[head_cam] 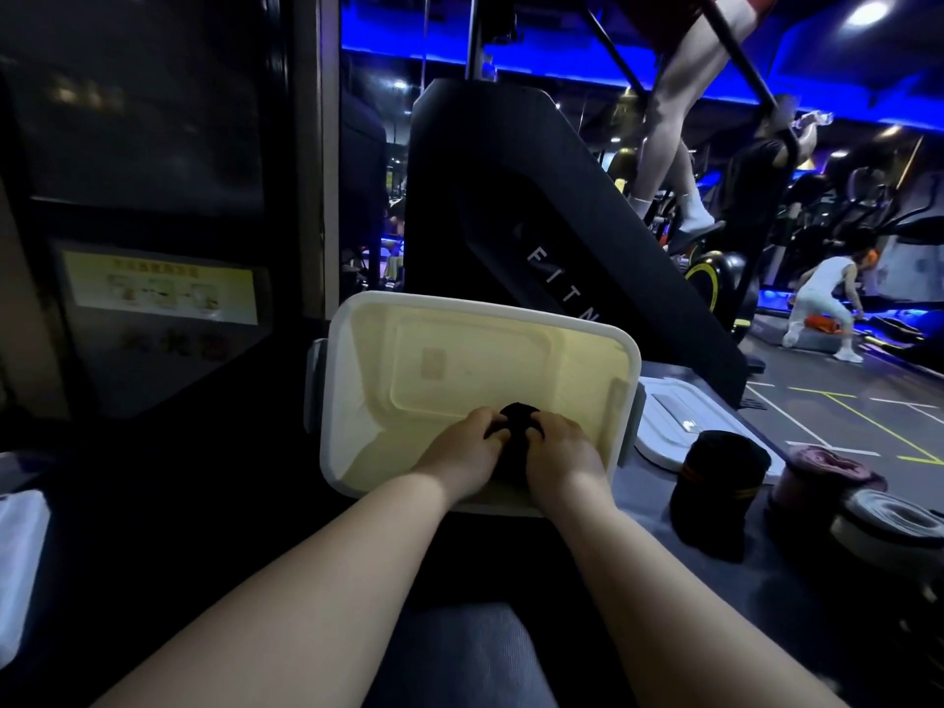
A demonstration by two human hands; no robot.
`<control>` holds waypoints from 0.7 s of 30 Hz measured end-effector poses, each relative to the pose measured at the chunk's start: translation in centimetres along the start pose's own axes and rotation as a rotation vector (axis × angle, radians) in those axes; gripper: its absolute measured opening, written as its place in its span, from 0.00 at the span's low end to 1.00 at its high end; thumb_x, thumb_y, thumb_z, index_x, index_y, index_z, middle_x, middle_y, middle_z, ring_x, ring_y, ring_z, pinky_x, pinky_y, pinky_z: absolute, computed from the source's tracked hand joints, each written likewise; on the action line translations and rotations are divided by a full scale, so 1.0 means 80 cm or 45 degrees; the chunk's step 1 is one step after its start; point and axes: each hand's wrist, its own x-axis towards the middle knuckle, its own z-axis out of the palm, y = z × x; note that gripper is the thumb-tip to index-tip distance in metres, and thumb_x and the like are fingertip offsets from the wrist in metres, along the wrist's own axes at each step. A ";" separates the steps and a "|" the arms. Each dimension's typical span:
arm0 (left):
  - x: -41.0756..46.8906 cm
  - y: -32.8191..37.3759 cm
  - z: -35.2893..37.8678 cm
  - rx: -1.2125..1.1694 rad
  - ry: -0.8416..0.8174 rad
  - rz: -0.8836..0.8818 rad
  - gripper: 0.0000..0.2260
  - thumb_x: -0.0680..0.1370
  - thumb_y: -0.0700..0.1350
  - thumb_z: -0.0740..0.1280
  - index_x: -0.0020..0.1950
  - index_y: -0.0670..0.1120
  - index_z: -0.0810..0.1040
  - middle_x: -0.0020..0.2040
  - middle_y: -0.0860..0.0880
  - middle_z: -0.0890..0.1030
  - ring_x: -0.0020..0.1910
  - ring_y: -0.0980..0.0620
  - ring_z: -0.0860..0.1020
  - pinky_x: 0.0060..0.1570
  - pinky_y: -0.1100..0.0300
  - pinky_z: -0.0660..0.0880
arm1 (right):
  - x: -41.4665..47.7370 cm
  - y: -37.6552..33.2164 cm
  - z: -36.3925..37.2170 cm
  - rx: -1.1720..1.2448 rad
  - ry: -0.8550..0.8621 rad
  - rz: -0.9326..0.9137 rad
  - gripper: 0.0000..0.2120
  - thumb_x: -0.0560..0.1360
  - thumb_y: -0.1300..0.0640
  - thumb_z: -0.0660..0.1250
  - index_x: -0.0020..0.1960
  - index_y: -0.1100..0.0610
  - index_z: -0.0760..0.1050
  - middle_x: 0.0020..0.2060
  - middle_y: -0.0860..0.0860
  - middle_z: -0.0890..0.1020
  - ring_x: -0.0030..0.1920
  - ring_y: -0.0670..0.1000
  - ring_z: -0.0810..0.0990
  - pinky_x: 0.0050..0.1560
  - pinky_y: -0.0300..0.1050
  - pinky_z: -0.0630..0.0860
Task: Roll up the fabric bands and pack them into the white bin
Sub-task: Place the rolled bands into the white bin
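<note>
Head view, lower centre: I see my left hand [467, 452] and right hand [559, 449] pinching the black rolled fabric band [516, 424] between them, its length running up-frame, inside the white plastic bin [459, 360].

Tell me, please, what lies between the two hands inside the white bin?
A black rolled band lies between the left hand and the right hand; both grip it inside the white bin. The head view shows this.
</note>
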 end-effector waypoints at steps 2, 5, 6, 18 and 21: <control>0.004 -0.003 0.001 -0.026 0.024 0.016 0.14 0.82 0.46 0.61 0.67 0.46 0.73 0.65 0.45 0.78 0.63 0.47 0.75 0.59 0.59 0.69 | 0.005 0.004 0.001 0.013 0.008 -0.005 0.18 0.83 0.57 0.54 0.72 0.56 0.68 0.70 0.54 0.72 0.69 0.54 0.70 0.63 0.40 0.64; 0.009 -0.004 0.002 -0.060 0.045 0.020 0.14 0.81 0.47 0.63 0.66 0.46 0.73 0.64 0.45 0.78 0.63 0.47 0.76 0.60 0.58 0.70 | 0.010 0.006 0.006 0.032 0.011 -0.017 0.19 0.83 0.57 0.55 0.72 0.55 0.69 0.69 0.53 0.73 0.69 0.54 0.70 0.64 0.41 0.64; 0.011 -0.004 0.002 -0.067 0.043 0.017 0.14 0.81 0.47 0.63 0.66 0.46 0.73 0.63 0.45 0.79 0.62 0.47 0.76 0.59 0.58 0.70 | 0.012 0.007 0.008 0.048 0.012 -0.018 0.19 0.82 0.57 0.55 0.72 0.55 0.69 0.69 0.53 0.73 0.69 0.54 0.70 0.65 0.41 0.64; 0.027 -0.003 0.007 -0.132 0.079 0.009 0.12 0.79 0.44 0.67 0.62 0.45 0.76 0.58 0.44 0.81 0.58 0.45 0.78 0.59 0.55 0.73 | 0.020 0.011 0.013 0.233 0.047 0.046 0.19 0.83 0.59 0.55 0.72 0.55 0.70 0.67 0.53 0.75 0.67 0.53 0.73 0.63 0.37 0.64; 0.026 -0.003 0.010 -0.101 0.113 0.031 0.12 0.79 0.43 0.66 0.63 0.44 0.76 0.60 0.44 0.80 0.60 0.46 0.77 0.54 0.60 0.70 | 0.020 0.009 0.014 0.202 0.052 0.052 0.19 0.83 0.60 0.55 0.73 0.56 0.69 0.69 0.53 0.74 0.68 0.53 0.71 0.63 0.36 0.63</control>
